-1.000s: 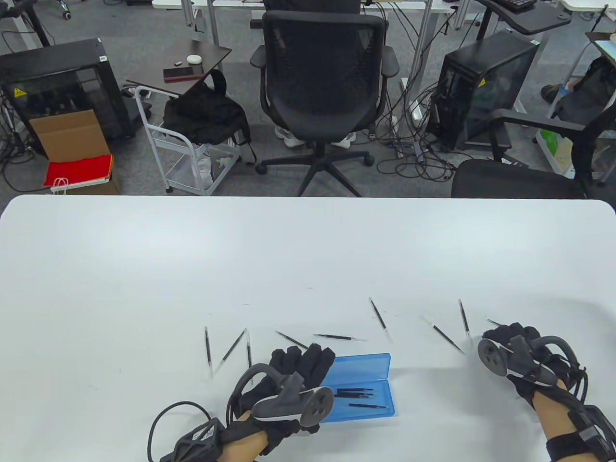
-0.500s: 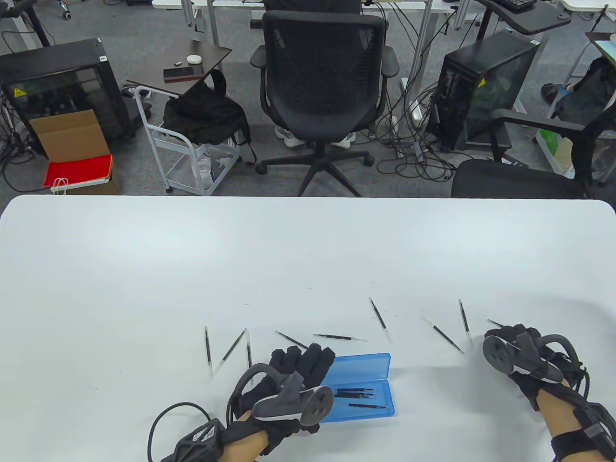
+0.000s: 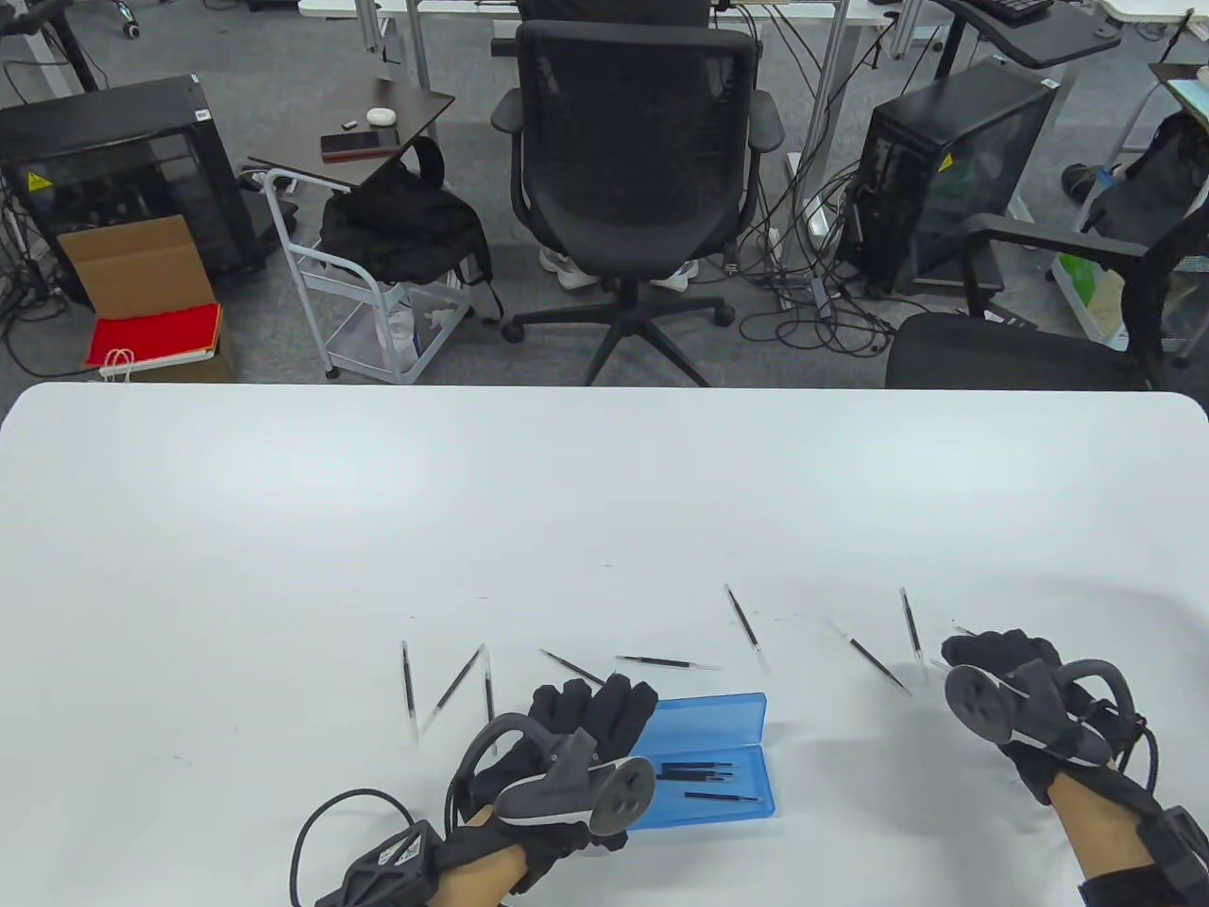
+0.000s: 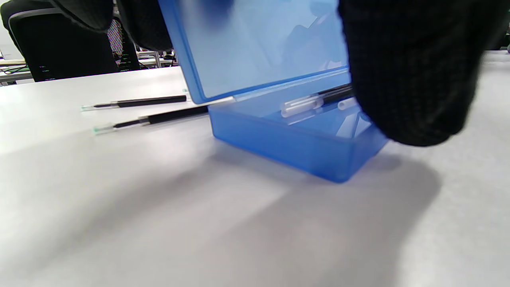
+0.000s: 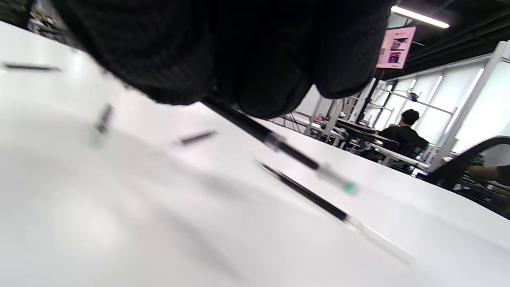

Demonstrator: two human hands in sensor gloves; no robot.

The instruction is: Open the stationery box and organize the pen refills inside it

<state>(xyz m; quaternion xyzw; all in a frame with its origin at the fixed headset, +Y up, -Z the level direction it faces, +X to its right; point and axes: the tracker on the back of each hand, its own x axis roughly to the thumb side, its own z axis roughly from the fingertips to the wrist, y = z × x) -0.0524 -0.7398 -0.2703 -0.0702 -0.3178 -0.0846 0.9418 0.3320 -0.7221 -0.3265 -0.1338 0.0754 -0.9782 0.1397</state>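
The blue stationery box [image 3: 732, 789] lies open near the table's front edge, with a few pen refills [image 3: 704, 773] inside. My left hand [image 3: 590, 710] grips its raised lid [image 4: 259, 48], thumb [image 4: 406, 71] in front and the other fingers behind. Several loose black refills lie scattered on the white table, among them one [image 3: 666, 662] just beyond the box and one [image 3: 874, 658] farther right. My right hand [image 3: 1001, 654] is at the right end of that row. In the right wrist view its fingertips [image 5: 239, 59] pinch a refill [image 5: 295, 153] that slants up off the table.
Another refill [image 5: 310, 195] lies on the table right under the pinched one. More refills [image 3: 408, 685] lie left of my left hand. Beyond the table's far edge [image 3: 604, 387] stand office chairs, a cart and computer cases.
My right hand has shifted slightly and settled over the rightmost refill. The left hand and the box have not moved.
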